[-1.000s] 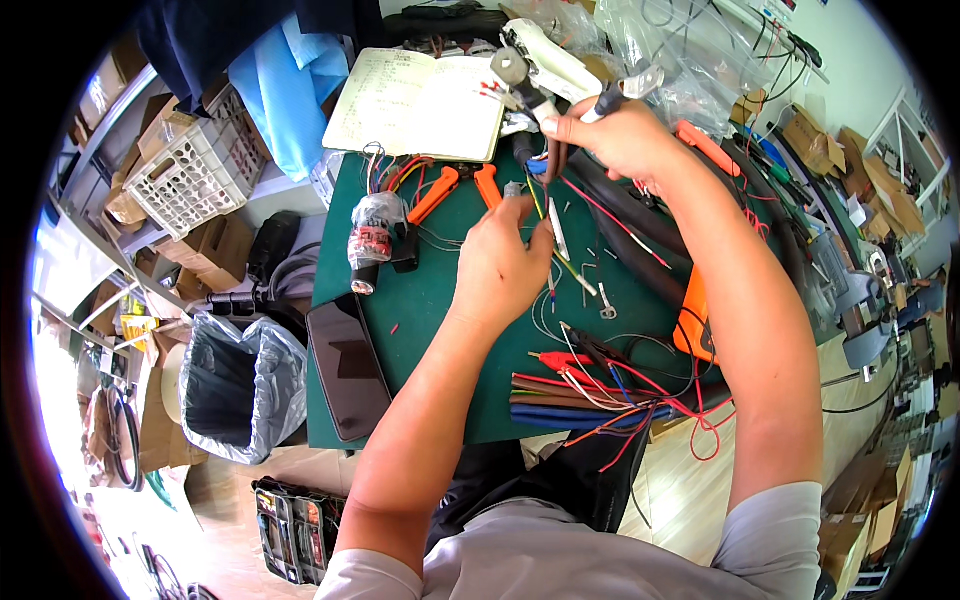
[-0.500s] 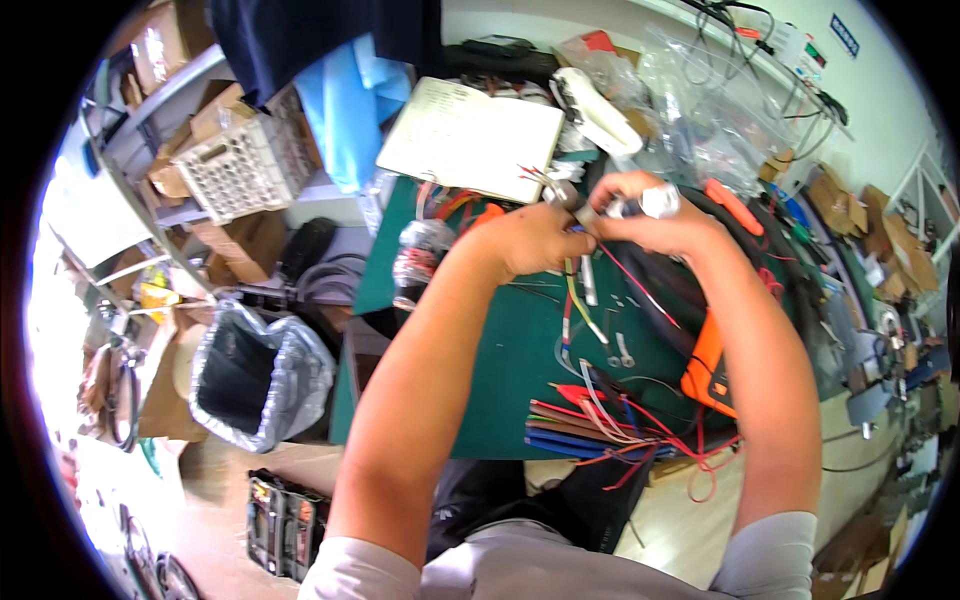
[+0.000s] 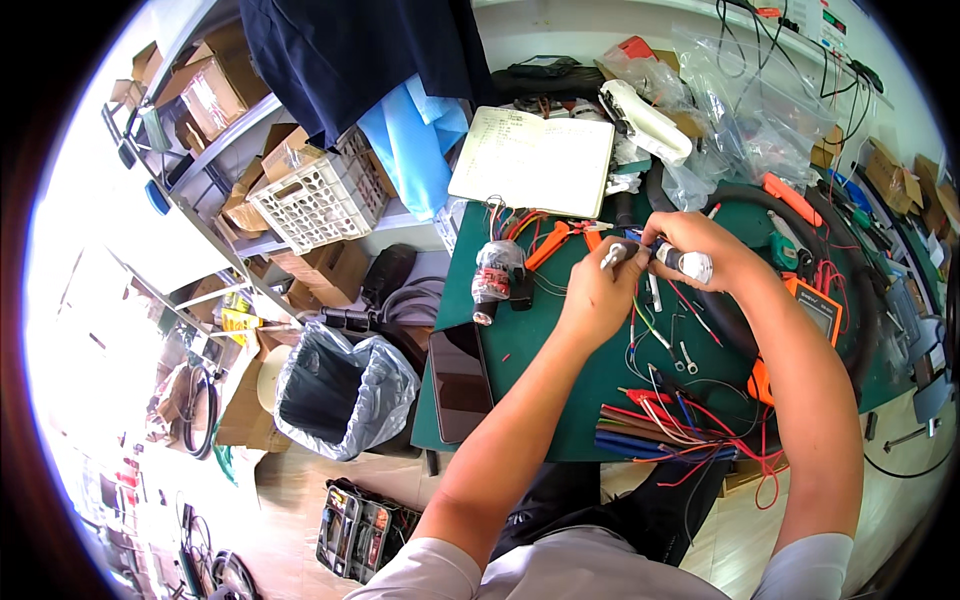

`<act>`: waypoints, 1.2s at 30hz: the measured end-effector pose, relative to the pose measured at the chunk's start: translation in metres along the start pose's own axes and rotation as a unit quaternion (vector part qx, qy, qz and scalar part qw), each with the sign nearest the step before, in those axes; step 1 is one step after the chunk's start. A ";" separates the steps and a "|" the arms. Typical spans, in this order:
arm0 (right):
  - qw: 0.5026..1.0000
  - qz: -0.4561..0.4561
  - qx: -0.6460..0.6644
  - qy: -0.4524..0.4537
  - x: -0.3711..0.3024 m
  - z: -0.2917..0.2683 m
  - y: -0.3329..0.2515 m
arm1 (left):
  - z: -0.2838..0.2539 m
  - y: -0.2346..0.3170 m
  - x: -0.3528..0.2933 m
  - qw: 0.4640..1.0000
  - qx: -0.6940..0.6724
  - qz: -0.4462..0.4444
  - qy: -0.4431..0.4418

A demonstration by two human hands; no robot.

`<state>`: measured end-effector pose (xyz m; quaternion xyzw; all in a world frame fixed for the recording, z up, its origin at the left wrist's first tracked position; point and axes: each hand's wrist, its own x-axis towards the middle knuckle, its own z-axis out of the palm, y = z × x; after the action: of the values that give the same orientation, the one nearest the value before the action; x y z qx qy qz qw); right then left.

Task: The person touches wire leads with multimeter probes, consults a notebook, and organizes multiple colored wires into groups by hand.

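Note:
My left hand (image 3: 598,297) is closed on a small grey metal cylinder (image 3: 614,256), held between thumb and fingers. Beside it, my right hand (image 3: 706,246) grips a dark cylindrical connector with a white end (image 3: 690,266). The fingertips of both hands nearly meet above the green mat (image 3: 545,375); what lies between them is partly hidden. Thin coloured wires (image 3: 645,322) trail below the hands, close to small metal ring-ended pieces (image 3: 687,357). Orange-handled pliers (image 3: 552,243) lie just beyond my left hand.
An open notebook (image 3: 535,155) lies at the back. Left on the mat are a plastic-wrapped connector (image 3: 496,276) and a phone (image 3: 460,382). Cut wires (image 3: 650,430) lie at the front edge, with an orange multimeter (image 3: 812,312) and thick black cable (image 3: 865,310) rightward. A lined bin (image 3: 345,390) stands left.
The view has swung, so the bench sits farther right and the phone shows. My left hand has turned and drawn back slightly, exposing the pliers and the grey cylinder.

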<state>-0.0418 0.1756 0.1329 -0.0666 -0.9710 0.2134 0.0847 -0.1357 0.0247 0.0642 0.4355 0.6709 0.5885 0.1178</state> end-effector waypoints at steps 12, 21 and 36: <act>0.813 0.338 0.474 -0.004 0.011 0.014 0.001 | 0.016 -0.023 0.007 0.985 -0.014 0.172 0.007; 0.995 0.053 0.023 -0.085 0.001 -0.005 -0.004 | 0.024 -0.027 0.003 0.983 -0.026 0.182 0.014; 0.968 0.116 0.128 -0.180 0.044 -0.011 -0.009 | 0.020 -0.024 -0.001 0.928 -0.351 -0.015 0.126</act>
<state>-0.0832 0.1787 0.1525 -0.1278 -0.9204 0.3531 -0.1085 -0.1326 0.0394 0.0367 0.2784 0.4370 0.8347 0.1867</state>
